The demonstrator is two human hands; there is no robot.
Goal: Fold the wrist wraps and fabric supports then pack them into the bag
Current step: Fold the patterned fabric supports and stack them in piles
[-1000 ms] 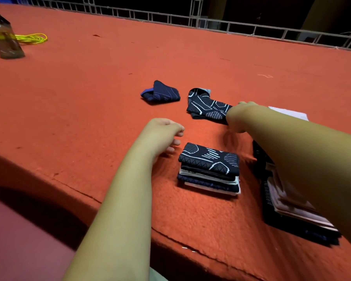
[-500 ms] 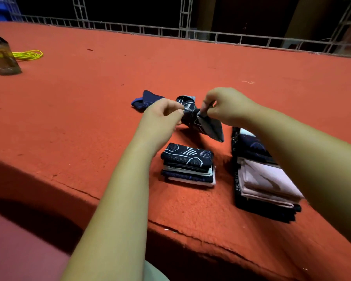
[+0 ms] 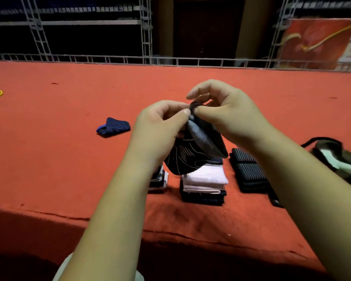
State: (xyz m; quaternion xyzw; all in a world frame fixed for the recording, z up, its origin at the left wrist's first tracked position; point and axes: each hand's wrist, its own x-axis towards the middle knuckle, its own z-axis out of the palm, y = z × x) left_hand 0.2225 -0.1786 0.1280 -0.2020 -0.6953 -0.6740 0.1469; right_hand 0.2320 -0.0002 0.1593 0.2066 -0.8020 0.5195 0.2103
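Left hand (image 3: 160, 126) and right hand (image 3: 227, 112) pinch a black, white-lined fabric support (image 3: 193, 157) by its top edge. It hangs limp above ribbed folded stacks (image 3: 205, 181) on red felt (image 3: 69, 159).

Three folded stacks crowd the bench (image 3: 49, 159) front: left stack (image 3: 160, 179), middle stack (image 3: 205, 183) and dark stack (image 3: 248, 173), with narrow gaps between. Bag (image 3: 336, 157) blocks my right. Blue wrap (image 3: 112, 126) lies alone at left; I find open bench around it, back to the railing (image 3: 190, 62).
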